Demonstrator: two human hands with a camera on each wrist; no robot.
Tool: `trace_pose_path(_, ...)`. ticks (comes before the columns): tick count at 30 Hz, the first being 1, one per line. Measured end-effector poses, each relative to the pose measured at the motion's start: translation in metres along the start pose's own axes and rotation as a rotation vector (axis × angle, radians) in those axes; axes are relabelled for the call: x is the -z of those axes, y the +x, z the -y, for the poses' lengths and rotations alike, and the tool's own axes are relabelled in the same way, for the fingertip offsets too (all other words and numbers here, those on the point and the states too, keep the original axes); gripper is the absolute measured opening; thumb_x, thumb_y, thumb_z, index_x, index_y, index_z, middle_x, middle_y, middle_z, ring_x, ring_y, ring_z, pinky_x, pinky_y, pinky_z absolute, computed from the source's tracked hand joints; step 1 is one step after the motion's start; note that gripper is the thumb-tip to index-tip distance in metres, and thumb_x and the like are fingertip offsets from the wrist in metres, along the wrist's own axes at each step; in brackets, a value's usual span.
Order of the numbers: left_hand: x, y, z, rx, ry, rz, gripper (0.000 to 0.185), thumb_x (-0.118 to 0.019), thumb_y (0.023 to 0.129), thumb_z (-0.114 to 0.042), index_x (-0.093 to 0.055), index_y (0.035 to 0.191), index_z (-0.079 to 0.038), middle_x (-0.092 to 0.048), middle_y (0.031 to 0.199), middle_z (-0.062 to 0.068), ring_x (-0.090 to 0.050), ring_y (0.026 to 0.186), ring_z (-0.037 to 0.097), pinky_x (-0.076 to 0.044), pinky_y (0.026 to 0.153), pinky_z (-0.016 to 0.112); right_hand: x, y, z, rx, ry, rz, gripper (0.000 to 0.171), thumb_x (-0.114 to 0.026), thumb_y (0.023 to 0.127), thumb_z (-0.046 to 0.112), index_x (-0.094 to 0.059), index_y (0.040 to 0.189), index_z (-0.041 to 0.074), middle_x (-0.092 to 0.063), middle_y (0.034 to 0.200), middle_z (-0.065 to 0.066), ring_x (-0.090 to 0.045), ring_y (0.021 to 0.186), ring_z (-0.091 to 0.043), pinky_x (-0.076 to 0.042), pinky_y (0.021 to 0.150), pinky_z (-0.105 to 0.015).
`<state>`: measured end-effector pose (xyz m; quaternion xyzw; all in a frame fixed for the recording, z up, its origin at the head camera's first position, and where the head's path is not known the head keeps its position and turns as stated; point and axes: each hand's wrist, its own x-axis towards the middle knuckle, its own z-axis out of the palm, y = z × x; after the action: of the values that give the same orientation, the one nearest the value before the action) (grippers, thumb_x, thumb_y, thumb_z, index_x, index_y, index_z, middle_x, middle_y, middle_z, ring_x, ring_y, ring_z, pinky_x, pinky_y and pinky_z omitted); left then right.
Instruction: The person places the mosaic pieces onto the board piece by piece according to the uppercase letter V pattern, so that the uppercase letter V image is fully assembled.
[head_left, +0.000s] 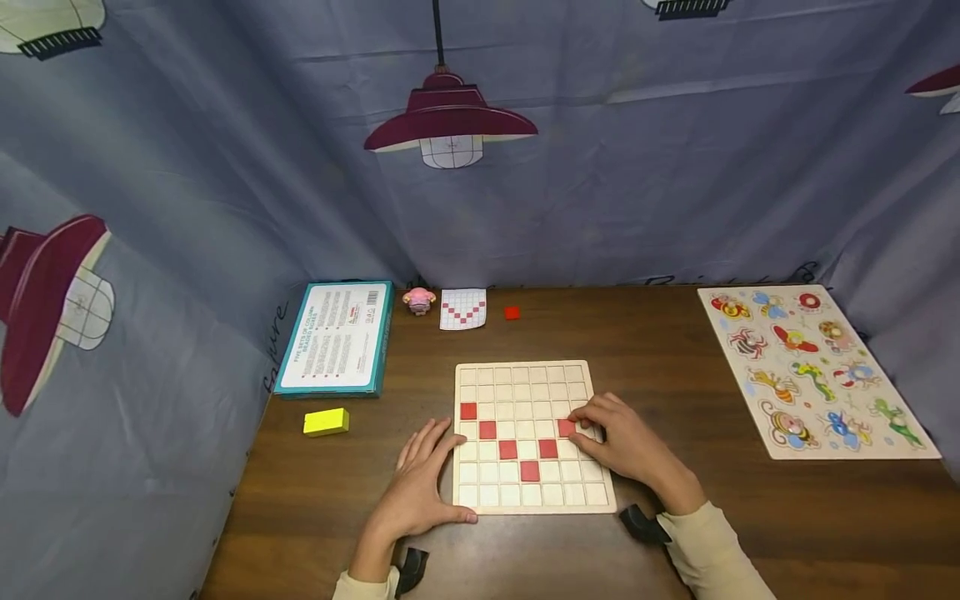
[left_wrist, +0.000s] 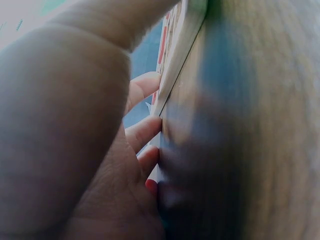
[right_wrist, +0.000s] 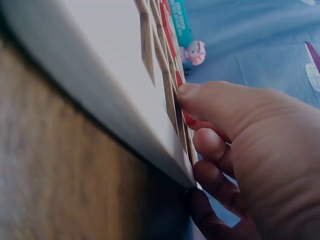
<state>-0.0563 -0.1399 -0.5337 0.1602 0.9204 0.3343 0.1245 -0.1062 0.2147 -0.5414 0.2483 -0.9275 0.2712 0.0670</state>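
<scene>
Red tile point(head_left: 566, 427) pinched under right hand point(head_left: 618, 442) fingertips — left hand point(head_left: 423, 487) flat against grid board point(head_left: 525, 379) edge

You worked on a dark wood-grain tabletop point(head_left: 712, 517) with a slight sheen. Your board point(head_left: 525, 379) looked like pale, matt, smooth wood; its red tiles point(head_left: 507, 449) were matt too. The box point(head_left: 335, 337) looked like glossy printed card, and the backdrop point(head_left: 600, 167) was soft printed cloth.

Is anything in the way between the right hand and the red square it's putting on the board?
No. The right hand already touches the red square with its fingertips on the board. Nothing sits between them.
</scene>
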Motion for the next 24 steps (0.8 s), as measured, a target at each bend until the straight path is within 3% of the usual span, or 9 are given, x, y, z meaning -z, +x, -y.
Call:
trace_pose_path(14, 0.0003, -0.0002, -0.0005, 0.0, 0.014, 0.008, 0.103, -0.096, 0.058, -0.054, -0.049, 0.145, -0.025, -0.027, 0.168, 0.006, -0.014, 0.158, 0.035, -0.012, 0.124, 0.066, -0.0035, -0.0018, 0.0055, -0.087, 0.019, -0.012, 0.022, -0.085, 0.082, 0.025, -0.076, 0.102, 0.022, -0.064, 0.092, 0.012, -0.05, 0.088, -0.007, -0.049, 0.076, -0.032)
trace_pose_path(24, -0.0014, -0.0005, 0.0013, 0.011, 0.007, 0.002, 0.103, -0.096, 0.058, -0.055, -0.049, 0.145, -0.025, -0.027, 0.169, 0.006, -0.014, 0.158, 0.036, -0.012, 0.123, 0.067, -0.0032, 0.0009, 0.0035, -0.043, 0.038, -0.033, 0.022, -0.086, 0.08, 0.022, -0.075, 0.099, 0.021, -0.061, 0.087, 0.012, -0.047, 0.083, -0.006, -0.045, 0.07, -0.028)
